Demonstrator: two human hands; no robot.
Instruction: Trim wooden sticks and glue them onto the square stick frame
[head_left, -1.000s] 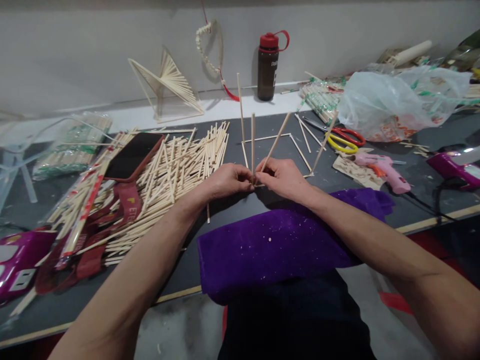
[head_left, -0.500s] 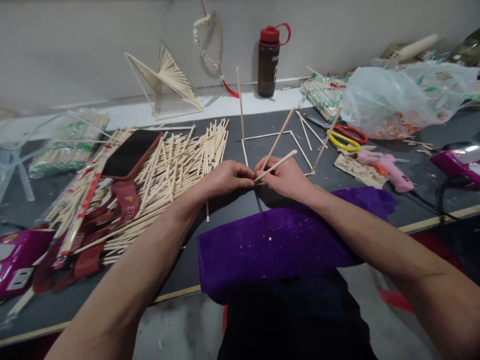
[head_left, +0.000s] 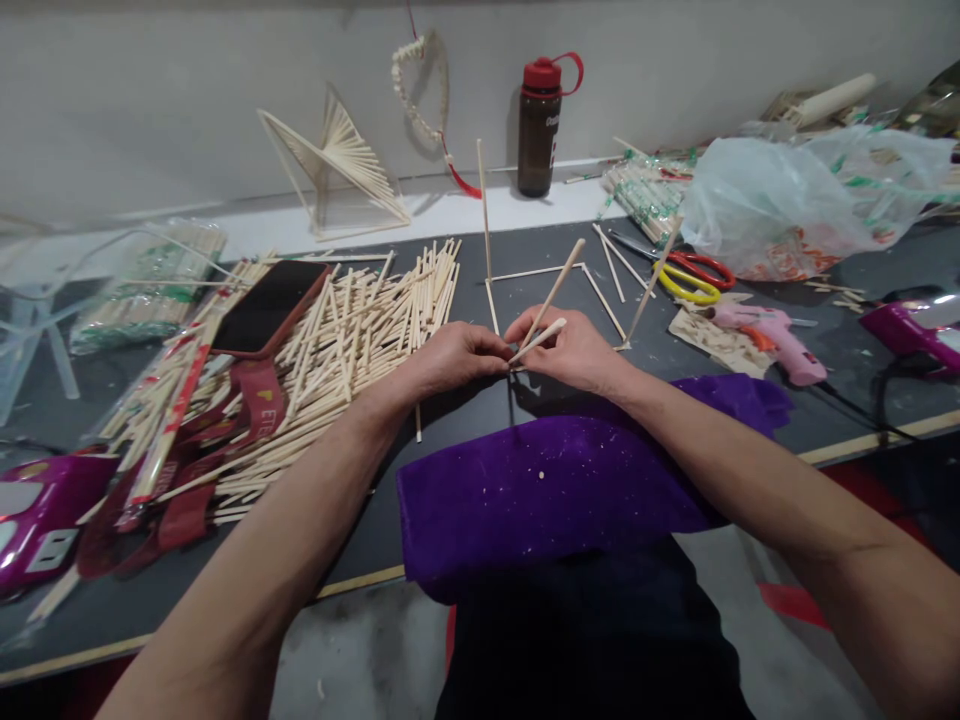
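A square frame of thin wooden sticks (head_left: 536, 272) lies on the dark table, with one stick (head_left: 484, 215) upright at its far left corner and another (head_left: 654, 282) slanting up at the near right. My left hand (head_left: 465, 356) is closed at the near left corner, its fingertips pinched on the low end of a wooden stick. Opposite it, touching or almost touching, my right hand (head_left: 574, 350) is closed around wooden sticks. One long stick (head_left: 555, 290) rises from its fingers; a second, foreshortened stick (head_left: 541, 338) points up toward me. The pinched ends are partly hidden by the fingers.
Left lie a heap of loose sticks (head_left: 352, 350) and a phone (head_left: 271, 308). A purple cloth (head_left: 480, 500) covers the near edge. Right are scissors (head_left: 690, 285), a pink glue gun (head_left: 787, 340) and a plastic bag (head_left: 795, 200). Behind stand a bottle (head_left: 538, 140) and a stick model (head_left: 330, 180).
The foreshortened stick in my right hand has tilted, its free end shifting left and down. The long stick's top has dropped slightly. My left hand stays nearly in place.
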